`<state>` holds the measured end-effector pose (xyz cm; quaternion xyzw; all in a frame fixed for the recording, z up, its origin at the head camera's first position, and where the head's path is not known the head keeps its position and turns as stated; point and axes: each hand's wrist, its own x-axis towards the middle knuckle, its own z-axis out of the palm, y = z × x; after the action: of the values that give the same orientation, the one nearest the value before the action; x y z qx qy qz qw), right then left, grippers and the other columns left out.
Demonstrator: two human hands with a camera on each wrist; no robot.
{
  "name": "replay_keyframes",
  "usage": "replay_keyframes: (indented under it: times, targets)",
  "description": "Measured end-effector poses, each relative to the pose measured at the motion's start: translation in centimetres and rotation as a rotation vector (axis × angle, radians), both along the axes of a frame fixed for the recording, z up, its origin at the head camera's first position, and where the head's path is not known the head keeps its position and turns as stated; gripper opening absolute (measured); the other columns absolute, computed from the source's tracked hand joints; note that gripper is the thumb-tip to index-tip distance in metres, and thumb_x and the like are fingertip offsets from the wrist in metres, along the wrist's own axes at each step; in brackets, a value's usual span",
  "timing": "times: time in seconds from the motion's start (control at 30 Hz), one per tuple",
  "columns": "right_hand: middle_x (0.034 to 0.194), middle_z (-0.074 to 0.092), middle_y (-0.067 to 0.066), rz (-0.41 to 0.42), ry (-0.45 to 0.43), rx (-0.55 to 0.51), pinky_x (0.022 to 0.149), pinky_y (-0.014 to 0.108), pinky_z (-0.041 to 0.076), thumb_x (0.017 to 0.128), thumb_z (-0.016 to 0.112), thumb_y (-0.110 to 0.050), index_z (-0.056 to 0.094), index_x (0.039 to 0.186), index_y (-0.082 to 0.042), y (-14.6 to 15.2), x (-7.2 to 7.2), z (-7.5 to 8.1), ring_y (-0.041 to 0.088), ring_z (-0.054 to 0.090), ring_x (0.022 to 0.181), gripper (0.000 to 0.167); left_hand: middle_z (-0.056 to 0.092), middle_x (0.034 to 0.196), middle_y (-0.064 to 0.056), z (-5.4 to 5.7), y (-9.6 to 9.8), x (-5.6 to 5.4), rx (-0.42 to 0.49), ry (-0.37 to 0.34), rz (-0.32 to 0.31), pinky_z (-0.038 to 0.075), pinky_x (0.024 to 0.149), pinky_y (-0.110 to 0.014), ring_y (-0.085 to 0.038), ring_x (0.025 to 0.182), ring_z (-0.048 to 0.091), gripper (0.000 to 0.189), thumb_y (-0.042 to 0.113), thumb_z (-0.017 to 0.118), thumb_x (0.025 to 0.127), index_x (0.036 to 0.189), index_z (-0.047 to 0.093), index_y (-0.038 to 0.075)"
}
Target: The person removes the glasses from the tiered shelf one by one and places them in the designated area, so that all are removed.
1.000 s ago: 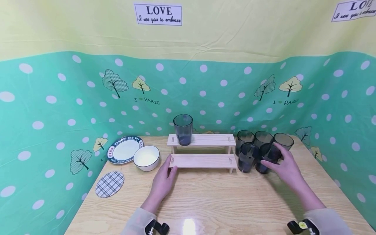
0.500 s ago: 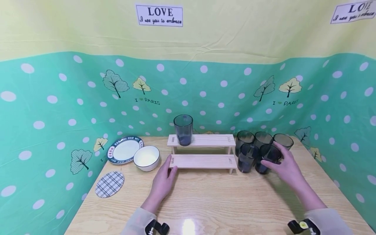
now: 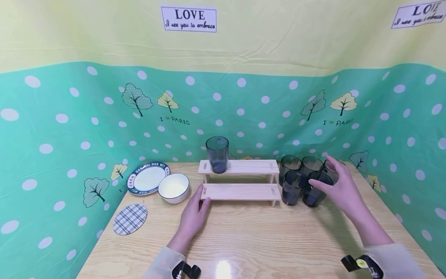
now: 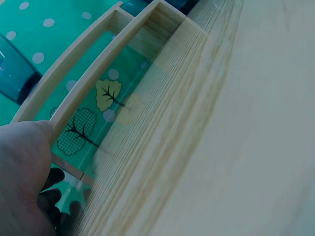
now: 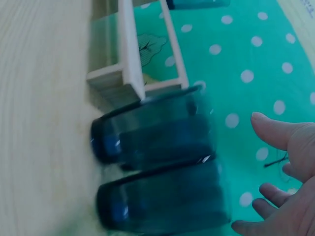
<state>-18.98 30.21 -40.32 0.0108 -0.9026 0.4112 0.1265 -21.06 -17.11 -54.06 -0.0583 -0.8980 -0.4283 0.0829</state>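
Note:
My left hand (image 3: 192, 217) holds the left end of a two-tier wooden rack (image 3: 240, 191), the thumb at the front edge of its lower shelf. In the left wrist view the thumb lies on the shelf corner and the other fingers bend behind it, partly in shadow. One dark tinted drinking glass (image 3: 217, 155) stands upright on the upper shelf. Right of the rack several more stand together. My right hand (image 3: 339, 188) is spread above the front right glass (image 3: 315, 193). In the right wrist view a gap shows between this hand (image 5: 290, 167) and the glasses (image 5: 167, 196).
Left of the rack are a white bowl (image 3: 174, 187), a blue-rimmed plate (image 3: 134, 186) and a checked oval mat (image 3: 130, 219). Behind the table (image 3: 265, 240) hangs a green and yellow patterned cloth (image 3: 244, 97), which also runs along both sides.
My right hand, earlier around the rim of the front right glass, has moved up and slightly right, away from it. The left hand and the rack have stayed in place.

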Motion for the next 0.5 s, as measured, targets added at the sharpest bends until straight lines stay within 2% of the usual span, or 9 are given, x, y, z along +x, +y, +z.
replay_keyframes:
  times: [0.1, 0.2, 0.5]
  targets:
    - [0.171, 0.030, 0.034, 0.005, -0.008, 0.002, 0.113, 0.087, 0.029, 0.097, 0.087, -0.049, 0.017, 0.179, -0.018, -0.8, 0.0, 1.1, 0.063, 0.027, 0.153, 0.112, 0.039, 0.174, -0.019, 0.0, 0.0, 0.0, -0.001, 0.002, 0.000, 0.030, 0.131, -0.059, -0.040, 0.160, 0.038, 0.069, 0.036, 0.056, 0.118, 0.175, 0.030, 0.009]
    - [0.172, 0.030, 0.032, 0.013, 0.000, 0.002, 0.115, 0.086, 0.028, 0.095, 0.088, -0.050, 0.018, 0.179, -0.017, -1.9, -0.1, 2.0, 0.062, 0.027, 0.155, 0.114, 0.039, 0.174, -0.019, 0.1, 0.1, 0.0, -0.001, 0.002, -0.001, 0.030, 0.131, -0.059, -0.040, 0.160, 0.038, 0.068, 0.036, 0.056, 0.118, 0.175, 0.029, 0.009]
    - [0.171, 0.034, 0.026, 0.092, 0.046, -0.046, 0.124, 0.074, 0.032, 0.095, 0.091, -0.038, 0.023, 0.178, -0.020, -5.1, -0.6, 3.8, 0.051, 0.033, 0.156, 0.108, 0.039, 0.175, -0.018, 0.0, 0.0, 0.0, -0.003, 0.007, -0.001, 0.031, 0.131, -0.059, -0.039, 0.160, 0.038, 0.069, 0.036, 0.055, 0.118, 0.175, 0.030, 0.009]
